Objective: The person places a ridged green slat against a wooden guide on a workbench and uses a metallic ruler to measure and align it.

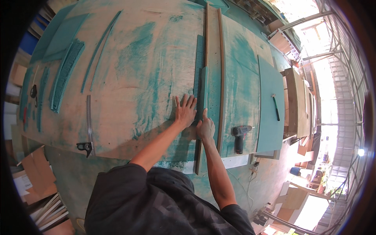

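A ribbed teal strip [199,53] lies lengthwise on the large dusty worktable [129,58]. My left hand [185,112] rests flat with spread fingers, its fingertips touching the ribbed strip's left edge. Right beside that strip lies a narrow smooth teal strip [204,88]. My right hand [206,127] is at the near end of the smooth strip, index finger stretched along it, thumb on the left side and the other fingers curled. The strip's end is hidden under this hand. Two long wooden rails [221,78] run away from me just to the right.
A cordless drill [239,137] and a hammer [276,107] lie right of the rails, the hammer on a teal panel [270,129]. To the left are a combination square [89,133], thin teal strips [100,47], ribbed pieces [67,74] and scissors [34,92]. Cardboard [37,172] stands beyond the table's near-left edge.
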`<move>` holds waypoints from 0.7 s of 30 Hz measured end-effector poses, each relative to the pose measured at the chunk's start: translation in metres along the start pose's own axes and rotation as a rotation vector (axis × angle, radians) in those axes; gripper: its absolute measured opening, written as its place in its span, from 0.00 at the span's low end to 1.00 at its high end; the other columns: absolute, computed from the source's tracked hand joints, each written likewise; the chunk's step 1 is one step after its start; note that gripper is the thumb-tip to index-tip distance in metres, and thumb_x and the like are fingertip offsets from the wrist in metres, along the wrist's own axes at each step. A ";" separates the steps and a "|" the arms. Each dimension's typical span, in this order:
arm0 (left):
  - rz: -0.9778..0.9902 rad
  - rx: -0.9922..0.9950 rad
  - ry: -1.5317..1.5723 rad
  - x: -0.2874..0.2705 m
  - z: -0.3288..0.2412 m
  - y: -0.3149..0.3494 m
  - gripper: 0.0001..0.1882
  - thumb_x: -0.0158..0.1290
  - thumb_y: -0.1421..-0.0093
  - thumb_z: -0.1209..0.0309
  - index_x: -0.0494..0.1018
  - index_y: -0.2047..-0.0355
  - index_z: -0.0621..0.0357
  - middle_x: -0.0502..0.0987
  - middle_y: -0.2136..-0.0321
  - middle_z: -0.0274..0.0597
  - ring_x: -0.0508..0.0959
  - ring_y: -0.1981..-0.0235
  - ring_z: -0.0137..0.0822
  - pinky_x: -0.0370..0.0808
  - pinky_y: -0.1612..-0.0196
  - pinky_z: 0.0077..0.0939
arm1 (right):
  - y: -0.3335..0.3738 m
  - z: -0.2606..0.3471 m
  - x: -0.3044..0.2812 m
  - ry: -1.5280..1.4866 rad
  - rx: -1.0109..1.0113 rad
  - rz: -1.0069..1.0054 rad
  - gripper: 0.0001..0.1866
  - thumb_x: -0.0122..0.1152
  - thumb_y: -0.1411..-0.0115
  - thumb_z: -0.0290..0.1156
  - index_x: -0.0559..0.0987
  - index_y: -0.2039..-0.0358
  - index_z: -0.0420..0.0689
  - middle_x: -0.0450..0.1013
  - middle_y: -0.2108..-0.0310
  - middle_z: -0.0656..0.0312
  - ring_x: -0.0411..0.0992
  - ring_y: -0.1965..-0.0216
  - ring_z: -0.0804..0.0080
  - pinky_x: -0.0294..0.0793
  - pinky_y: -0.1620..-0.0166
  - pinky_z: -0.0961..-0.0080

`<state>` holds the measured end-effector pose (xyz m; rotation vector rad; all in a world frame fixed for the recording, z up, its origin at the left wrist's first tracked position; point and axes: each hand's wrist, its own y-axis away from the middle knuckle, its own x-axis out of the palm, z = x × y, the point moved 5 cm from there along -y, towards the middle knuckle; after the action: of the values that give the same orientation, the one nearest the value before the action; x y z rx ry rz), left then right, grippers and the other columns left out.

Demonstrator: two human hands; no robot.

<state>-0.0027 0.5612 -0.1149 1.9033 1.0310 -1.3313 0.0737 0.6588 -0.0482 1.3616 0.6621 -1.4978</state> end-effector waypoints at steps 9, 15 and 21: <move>0.095 0.154 -0.023 -0.004 -0.004 0.055 0.40 0.41 0.27 0.48 0.49 0.23 0.57 0.46 0.22 0.43 0.42 0.21 0.46 0.36 0.28 0.78 | -0.002 0.007 -0.005 0.011 0.009 0.025 0.40 0.59 0.40 0.26 0.61 0.26 0.41 0.79 0.63 0.39 0.81 0.61 0.42 0.80 0.57 0.52; 0.034 0.189 -0.062 0.003 0.001 0.044 0.40 0.41 0.28 0.47 0.50 0.24 0.58 0.47 0.22 0.44 0.43 0.21 0.45 0.37 0.27 0.77 | -0.011 0.007 -0.005 -0.006 -0.003 0.026 0.41 0.60 0.42 0.26 0.61 0.27 0.39 0.79 0.65 0.39 0.80 0.61 0.42 0.80 0.58 0.52; 0.018 0.165 -0.119 0.002 0.001 0.033 0.41 0.41 0.28 0.45 0.51 0.23 0.56 0.48 0.22 0.42 0.43 0.21 0.44 0.37 0.26 0.75 | -0.025 0.005 -0.002 0.023 -0.005 0.005 0.41 0.60 0.40 0.26 0.60 0.26 0.40 0.80 0.64 0.39 0.80 0.60 0.41 0.79 0.57 0.51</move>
<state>0.0256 0.5437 -0.1160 1.9195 0.8663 -1.5407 0.0491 0.6642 -0.0507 1.3778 0.6763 -1.4771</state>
